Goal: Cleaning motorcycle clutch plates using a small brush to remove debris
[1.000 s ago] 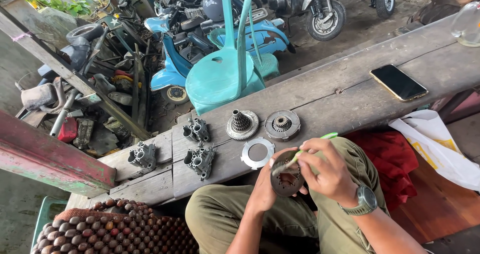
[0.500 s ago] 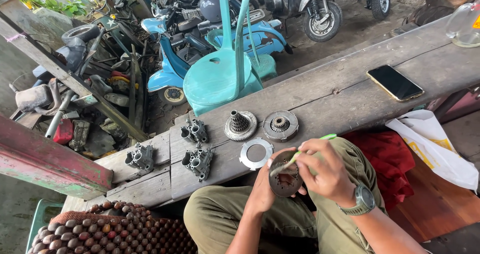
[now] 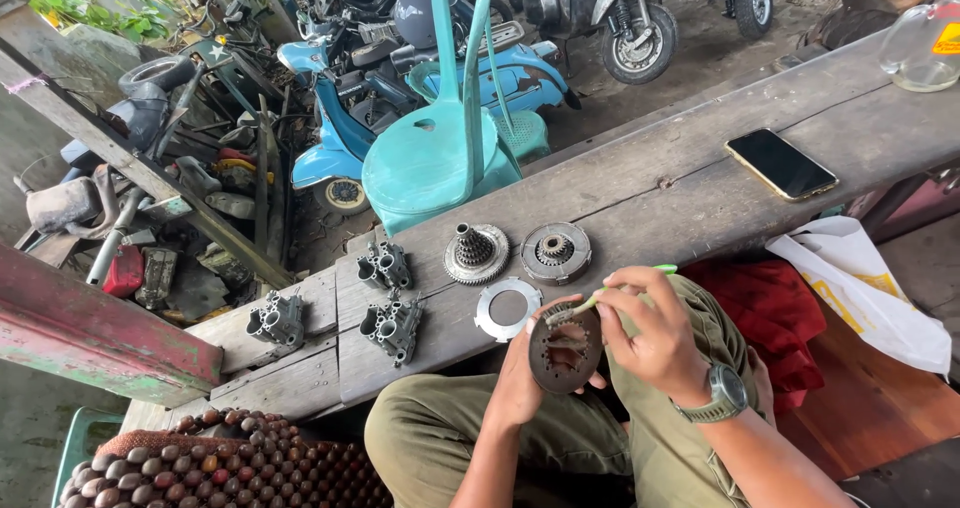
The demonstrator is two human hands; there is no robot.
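My left hand (image 3: 522,376) holds a dark, rusty clutch disc (image 3: 566,348) upright over my lap. My right hand (image 3: 648,330), with a wristwatch on its wrist, grips a green-handled toothbrush (image 3: 600,295) whose bristles rest on the disc's upper edge. On the wooden bench (image 3: 680,193) just in front lie a flat silver ring plate (image 3: 507,308), a toothed gear with a shaft (image 3: 476,252) and a round clutch hub (image 3: 555,252).
Three small carburettor bodies (image 3: 385,298) sit on the bench's left part. A phone (image 3: 781,164) lies further right, a glass jug (image 3: 925,43) at the far corner. A teal plastic chair (image 3: 440,158) and scooters stand beyond. A beaded mat (image 3: 230,468) is at lower left.
The view has shifted slightly. Both hands stay over my lap, with the brush still at the disc's upper edge.
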